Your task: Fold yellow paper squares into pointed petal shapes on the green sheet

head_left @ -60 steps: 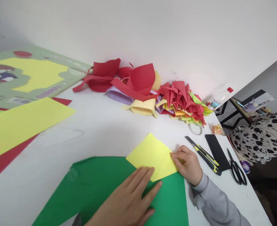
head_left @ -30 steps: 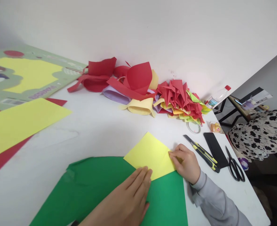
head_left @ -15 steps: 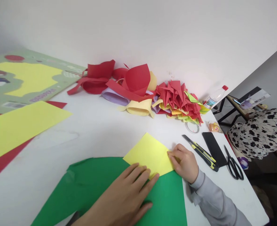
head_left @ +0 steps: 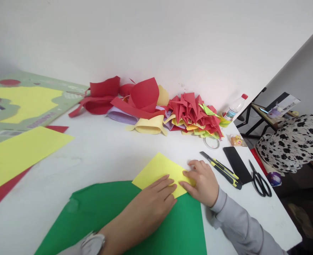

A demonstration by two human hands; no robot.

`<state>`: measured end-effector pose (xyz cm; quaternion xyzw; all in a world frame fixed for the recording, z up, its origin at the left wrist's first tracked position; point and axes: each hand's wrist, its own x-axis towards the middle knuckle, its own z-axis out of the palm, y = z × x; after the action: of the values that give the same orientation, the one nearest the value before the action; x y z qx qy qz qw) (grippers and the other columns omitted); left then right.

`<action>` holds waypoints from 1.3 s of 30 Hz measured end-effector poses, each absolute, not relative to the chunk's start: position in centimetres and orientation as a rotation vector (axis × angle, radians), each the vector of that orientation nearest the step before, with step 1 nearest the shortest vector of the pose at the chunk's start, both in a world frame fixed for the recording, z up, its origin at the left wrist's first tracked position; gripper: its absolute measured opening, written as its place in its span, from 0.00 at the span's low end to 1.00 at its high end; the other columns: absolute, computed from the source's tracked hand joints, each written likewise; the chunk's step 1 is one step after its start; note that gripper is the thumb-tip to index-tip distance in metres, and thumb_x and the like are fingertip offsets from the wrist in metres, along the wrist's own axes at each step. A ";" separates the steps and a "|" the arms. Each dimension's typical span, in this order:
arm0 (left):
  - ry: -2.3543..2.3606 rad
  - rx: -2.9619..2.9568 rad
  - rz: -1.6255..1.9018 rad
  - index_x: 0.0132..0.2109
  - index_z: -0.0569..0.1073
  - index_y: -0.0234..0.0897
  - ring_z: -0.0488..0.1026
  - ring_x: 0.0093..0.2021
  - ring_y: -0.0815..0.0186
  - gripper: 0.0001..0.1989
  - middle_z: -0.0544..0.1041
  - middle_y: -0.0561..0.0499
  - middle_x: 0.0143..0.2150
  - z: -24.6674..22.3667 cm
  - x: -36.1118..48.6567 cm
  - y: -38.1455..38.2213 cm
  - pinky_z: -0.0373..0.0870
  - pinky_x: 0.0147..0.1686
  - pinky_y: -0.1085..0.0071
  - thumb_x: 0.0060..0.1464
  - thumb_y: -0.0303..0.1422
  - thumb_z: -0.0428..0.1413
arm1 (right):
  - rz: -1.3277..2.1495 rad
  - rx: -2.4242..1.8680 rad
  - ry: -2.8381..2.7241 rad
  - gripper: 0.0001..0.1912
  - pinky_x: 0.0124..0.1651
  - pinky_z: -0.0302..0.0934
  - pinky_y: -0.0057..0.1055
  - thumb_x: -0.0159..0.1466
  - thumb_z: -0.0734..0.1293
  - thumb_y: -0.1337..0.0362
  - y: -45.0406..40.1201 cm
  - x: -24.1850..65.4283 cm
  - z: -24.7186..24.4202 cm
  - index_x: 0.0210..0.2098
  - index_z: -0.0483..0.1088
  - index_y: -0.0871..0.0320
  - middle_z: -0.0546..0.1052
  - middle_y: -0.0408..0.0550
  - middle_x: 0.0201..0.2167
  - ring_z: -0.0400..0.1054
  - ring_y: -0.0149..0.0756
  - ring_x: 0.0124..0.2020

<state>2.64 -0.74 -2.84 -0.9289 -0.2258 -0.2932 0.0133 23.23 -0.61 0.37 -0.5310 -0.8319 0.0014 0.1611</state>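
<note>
In the head view, the right hand has just let its tight pinch at the edge of the yellow sheet loosen. Its grip is now parted, with thumb and forefinger spread and yellow paper showing between them; whether the fingertips press or only graze the paper, one cannot tell. The left hand has slid farther over the sheet, close to the right hand. Its fingers lie flat and nearly together, resting on the near part, and it grasps nothing. For the work on the paper this seems to mean a change from holding one edge to steadying and smoothing from both sides.

The yellow sheet lies turned cornerwise, its near part over the green sheet and its far corner over the white tabletop. The utility knife, black strip and scissors lie to the right, apart from both hands.

Much of the near edge of the yellow sheet is covered by the left hand, so any crease there is hard to make out. The left thumb is hidden. The green sheet and the watch run out of the picture at the bottom. Beyond the tabletop, only part of a person in a patterned garment shows.
</note>
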 end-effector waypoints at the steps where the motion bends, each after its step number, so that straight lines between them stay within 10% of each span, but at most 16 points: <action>1: -0.683 -2.913 -0.893 0.35 0.75 0.34 0.74 0.44 0.61 0.12 0.79 0.46 0.39 -2.8 2.8 -0.4 0.67 0.56 0.57 0.58 0.21 0.48 | 0.001 -1.522 -2.380 0.14 0.43 0.58 0.42 0.61 0.69 0.54 -0.7 23.2 0.4 0.41 0.75 0.56 0.71 0.53 0.48 0.64 0.46 0.45; 39: -0.645 -3.034 -0.605 0.56 0.69 0.50 0.68 0.54 0.60 0.18 0.75 0.50 0.51 -2.6 1.5 1.3 0.44 0.63 0.50 0.60 0.32 0.53 | 0.545 -1.620 -2.357 0.33 0.61 0.49 0.48 0.52 0.77 0.55 0.5 27.3 0.8 0.56 0.67 0.49 0.64 0.51 0.60 0.57 0.48 0.60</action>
<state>1.51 1.31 -2.57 -0.9600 -0.2042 -0.1916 -0.0092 27.32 0.48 0.85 -0.5526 -0.8043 0.1860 0.1146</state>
